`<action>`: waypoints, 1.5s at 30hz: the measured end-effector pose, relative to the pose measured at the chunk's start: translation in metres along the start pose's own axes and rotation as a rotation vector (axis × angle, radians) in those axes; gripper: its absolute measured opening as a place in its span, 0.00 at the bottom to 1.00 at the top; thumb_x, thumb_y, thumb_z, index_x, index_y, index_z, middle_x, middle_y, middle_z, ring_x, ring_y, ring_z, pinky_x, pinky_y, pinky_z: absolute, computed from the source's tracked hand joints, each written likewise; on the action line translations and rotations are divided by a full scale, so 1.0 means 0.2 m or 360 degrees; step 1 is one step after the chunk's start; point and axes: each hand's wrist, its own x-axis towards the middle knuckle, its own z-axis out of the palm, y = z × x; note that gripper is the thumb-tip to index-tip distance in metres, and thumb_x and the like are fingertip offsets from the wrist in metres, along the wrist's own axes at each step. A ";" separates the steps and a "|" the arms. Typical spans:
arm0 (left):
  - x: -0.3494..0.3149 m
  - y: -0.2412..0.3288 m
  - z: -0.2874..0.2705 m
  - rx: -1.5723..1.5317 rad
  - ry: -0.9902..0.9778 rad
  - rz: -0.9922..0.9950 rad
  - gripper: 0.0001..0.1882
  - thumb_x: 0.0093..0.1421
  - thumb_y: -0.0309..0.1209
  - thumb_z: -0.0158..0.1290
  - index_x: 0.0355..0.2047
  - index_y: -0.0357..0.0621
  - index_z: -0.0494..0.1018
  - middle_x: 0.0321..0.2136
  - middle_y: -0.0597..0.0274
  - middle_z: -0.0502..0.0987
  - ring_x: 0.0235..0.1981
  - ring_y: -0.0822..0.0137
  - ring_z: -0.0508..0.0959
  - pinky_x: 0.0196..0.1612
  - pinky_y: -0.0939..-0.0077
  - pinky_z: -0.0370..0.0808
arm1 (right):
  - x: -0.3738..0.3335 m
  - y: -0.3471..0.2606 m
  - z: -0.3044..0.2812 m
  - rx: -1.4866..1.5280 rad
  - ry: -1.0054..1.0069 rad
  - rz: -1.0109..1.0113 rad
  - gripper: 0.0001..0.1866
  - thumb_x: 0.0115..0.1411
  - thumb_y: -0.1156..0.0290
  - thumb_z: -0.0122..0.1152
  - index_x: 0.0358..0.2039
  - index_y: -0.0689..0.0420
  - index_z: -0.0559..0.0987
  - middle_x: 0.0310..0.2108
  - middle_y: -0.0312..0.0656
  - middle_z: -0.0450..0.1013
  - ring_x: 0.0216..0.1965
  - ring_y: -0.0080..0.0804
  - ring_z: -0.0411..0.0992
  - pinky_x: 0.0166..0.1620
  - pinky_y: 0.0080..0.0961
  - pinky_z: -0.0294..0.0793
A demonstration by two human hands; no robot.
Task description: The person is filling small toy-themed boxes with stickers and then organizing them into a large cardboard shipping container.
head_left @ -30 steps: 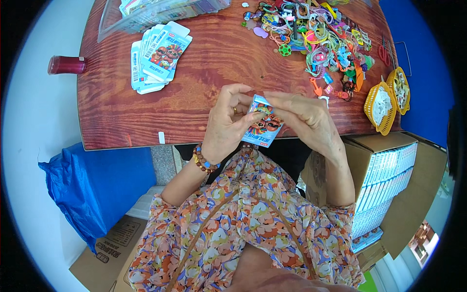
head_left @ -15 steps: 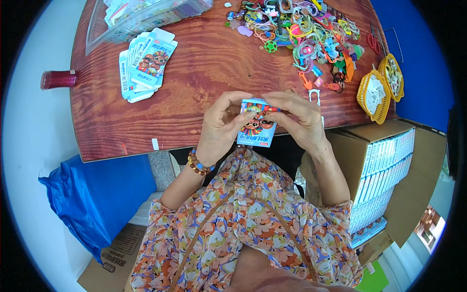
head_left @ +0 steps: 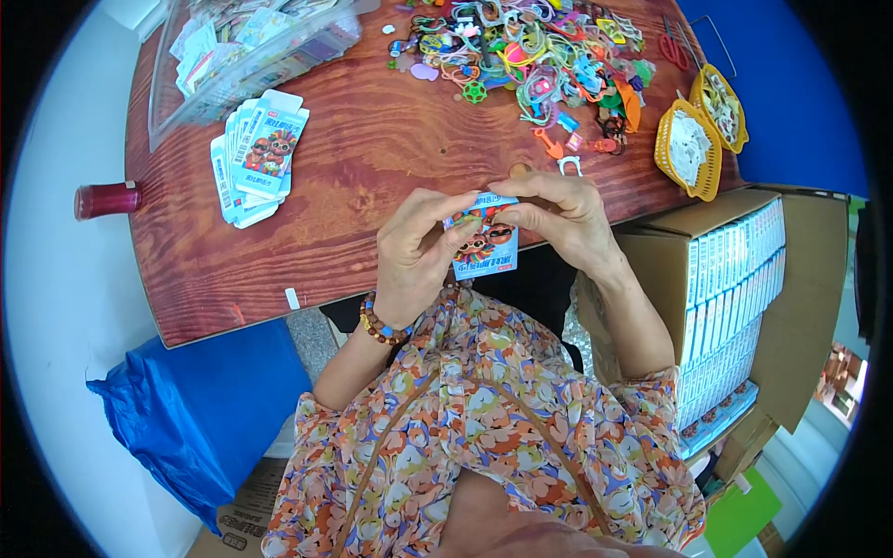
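Between both hands, just off the table's near edge, I hold a small light-blue printed card box (head_left: 487, 259) with cartoon characters on it. My left hand (head_left: 416, 244), with a beaded bracelet at the wrist, pinches its left side. My right hand (head_left: 561, 220) grips its upper right edge, thumb and fingers pressed together there. The fingers cover the top part of the box. A fanned pile of flat boxes (head_left: 270, 153) of the same look lies to the left on the table.
A heap of small colourful toys and loops (head_left: 530, 65) spreads at the back. Two yellow baskets (head_left: 690, 149) and red-handled scissors (head_left: 674, 48) are right. A carton (head_left: 651, 270) of packed boxes stands lower right. A clear bin (head_left: 260, 70), a red jar (head_left: 107, 200) and a blue bag (head_left: 205, 400) are left.
The view has shifted, so the table's things sit more to the left. My fingers have moved slightly along the top of the box, which stays in both hands.
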 end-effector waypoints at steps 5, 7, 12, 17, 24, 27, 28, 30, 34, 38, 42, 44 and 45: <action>0.01 0.03 0.03 0.0079 0.0070 -0.0046 0.16 0.59 0.17 0.58 0.48 0.37 0.78 0.37 0.61 0.75 0.38 0.73 0.75 0.39 0.81 0.72 | -0.05 -0.05 -0.01 0.0159 0.0097 0.0106 0.14 0.64 0.77 0.61 0.51 0.62 0.81 0.38 0.40 0.80 0.41 0.22 0.77 0.46 0.20 0.77; 0.01 0.03 0.04 0.0173 0.0207 -0.0068 0.15 0.57 0.17 0.61 0.45 0.38 0.80 0.35 0.61 0.76 0.33 0.73 0.74 0.34 0.82 0.69 | -0.08 -0.15 0.05 0.0772 0.0269 0.0366 0.15 0.64 0.74 0.62 0.51 0.61 0.79 0.37 0.35 0.79 0.41 0.22 0.76 0.46 0.21 0.76; 0.01 0.07 0.07 0.0350 0.0049 0.0061 0.10 0.59 0.16 0.56 0.42 0.32 0.80 0.39 0.54 0.80 0.40 0.65 0.78 0.43 0.74 0.74 | -0.20 -0.10 -0.03 -0.0444 0.0049 0.0145 0.12 0.62 0.68 0.65 0.44 0.60 0.78 0.31 0.36 0.77 0.33 0.20 0.72 0.36 0.25 0.73; 0.11 0.12 0.16 0.0010 -0.0163 0.0004 0.14 0.67 0.21 0.47 0.51 0.32 0.75 0.44 0.52 0.79 0.44 0.60 0.81 0.48 0.70 0.79 | -0.50 -0.33 -0.35 -0.0005 0.1010 -0.0002 0.09 0.64 0.71 0.61 0.44 0.58 0.79 0.33 0.34 0.78 0.35 0.22 0.77 0.39 0.21 0.76; 0.12 -0.01 0.05 0.0073 -0.0148 -0.0310 0.17 0.70 0.24 0.48 0.57 0.35 0.70 0.45 0.55 0.79 0.41 0.67 0.82 0.46 0.73 0.79 | -1.39 -0.38 -1.39 -0.2056 0.2597 0.0774 0.21 0.64 0.53 0.58 0.50 0.53 0.79 0.40 0.44 0.80 0.41 0.36 0.78 0.46 0.35 0.74; 0.12 -0.03 0.15 0.0113 -0.0287 -0.0348 0.17 0.69 0.23 0.48 0.57 0.35 0.71 0.44 0.56 0.79 0.42 0.68 0.81 0.47 0.74 0.79 | -1.74 -0.27 -1.53 -0.2257 0.2621 0.1079 0.22 0.63 0.48 0.55 0.49 0.50 0.78 0.44 0.48 0.79 0.45 0.49 0.77 0.48 0.44 0.73; 0.13 -0.03 0.18 0.0129 -0.0298 -0.0347 0.17 0.69 0.23 0.48 0.57 0.35 0.71 0.44 0.56 0.79 0.42 0.68 0.81 0.47 0.74 0.79 | -1.79 -0.24 -1.55 -0.2326 0.2569 0.1144 0.22 0.63 0.48 0.54 0.48 0.49 0.78 0.45 0.49 0.78 0.47 0.54 0.75 0.48 0.47 0.73; 0.17 -0.02 0.25 0.0226 -0.0433 -0.0291 0.15 0.68 0.23 0.50 0.54 0.35 0.73 0.44 0.57 0.79 0.43 0.69 0.80 0.48 0.77 0.77 | -1.82 -0.20 -1.62 -0.2273 0.2509 0.1290 0.20 0.62 0.50 0.54 0.46 0.50 0.78 0.44 0.50 0.78 0.46 0.54 0.75 0.47 0.48 0.72; 0.32 0.11 0.50 0.0449 -0.0597 -0.0214 0.14 0.66 0.23 0.54 0.52 0.35 0.74 0.43 0.58 0.79 0.44 0.70 0.80 0.48 0.77 0.75 | -1.84 -0.19 -1.69 -0.2161 0.2322 0.1284 0.15 0.60 0.55 0.57 0.34 0.55 0.73 0.33 0.51 0.75 0.38 0.54 0.74 0.40 0.47 0.70; 0.52 0.14 0.98 0.0832 -0.0996 0.0577 0.16 0.60 0.23 0.58 0.49 0.36 0.76 0.44 0.51 0.79 0.49 0.55 0.78 0.53 0.66 0.73 | -1.89 -0.11 -1.69 -0.2104 0.2093 0.1004 0.15 0.59 0.60 0.61 0.32 0.56 0.69 0.26 0.48 0.70 0.30 0.48 0.71 0.34 0.42 0.68; 0.64 0.19 1.58 0.0728 -0.1207 0.1112 0.18 0.59 0.28 0.59 0.50 0.36 0.75 0.46 0.47 0.77 0.52 0.46 0.74 0.56 0.56 0.70 | -1.96 -0.06 -1.74 -0.2111 0.2038 0.0960 0.12 0.60 0.61 0.63 0.36 0.55 0.74 0.25 0.44 0.70 0.27 0.43 0.71 0.34 0.39 0.70; 0.68 0.14 1.84 0.0702 -0.1222 0.1404 0.18 0.60 0.30 0.58 0.49 0.35 0.74 0.46 0.47 0.78 0.53 0.45 0.73 0.57 0.55 0.69 | -1.94 -0.07 -1.75 -0.2076 0.2017 0.0845 0.12 0.60 0.62 0.63 0.39 0.54 0.75 0.25 0.44 0.70 0.26 0.42 0.71 0.34 0.38 0.71; 0.69 0.13 1.96 0.0712 -0.1222 0.1481 0.18 0.60 0.31 0.57 0.49 0.35 0.74 0.46 0.47 0.77 0.54 0.45 0.72 0.57 0.56 0.69 | -1.94 -0.09 -1.74 -0.2057 0.1977 0.0745 0.13 0.60 0.63 0.63 0.42 0.54 0.76 0.25 0.43 0.70 0.26 0.41 0.71 0.34 0.37 0.71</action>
